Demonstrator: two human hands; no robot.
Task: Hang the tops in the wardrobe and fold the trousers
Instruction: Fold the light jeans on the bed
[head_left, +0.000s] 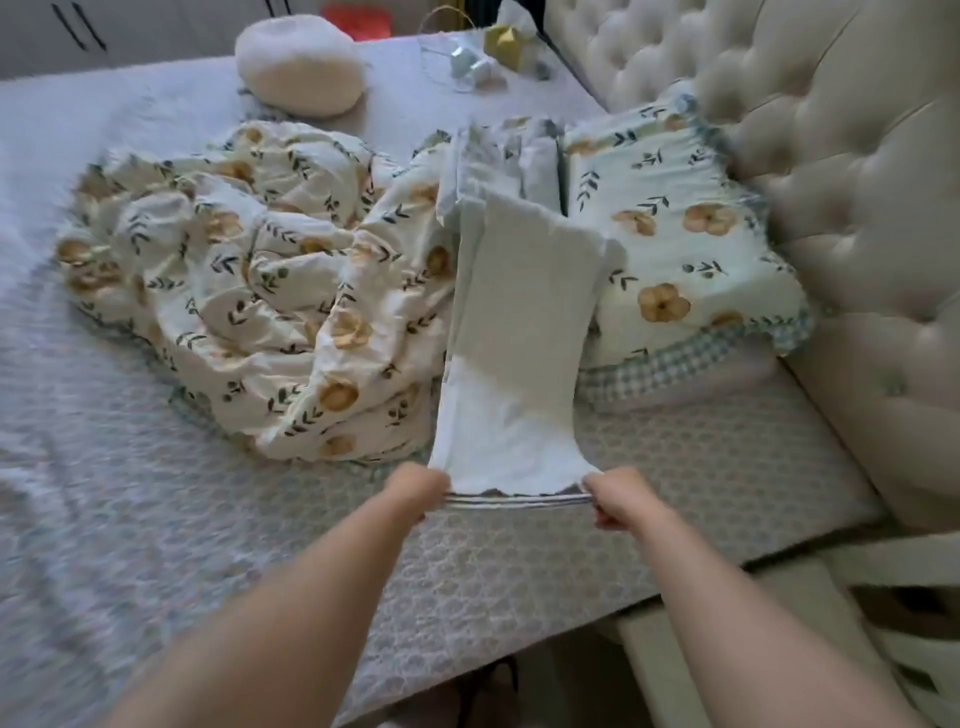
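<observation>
Head view: left hand (421, 488) and right hand (615, 496) held the pale trousers (519, 338) by the waistband (519, 502), fingers (602, 513) curled round it, just beside the floral duvet (249, 270).

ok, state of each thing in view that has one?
trousers: unfolded, pulled taut by the waistband
left hand: grips the waistband's left end
right hand: grips the waistband's right end
duvet: crumpled in a heap
pillow: lying flat beside the headboard
wardrobe doors: look shut
</observation>
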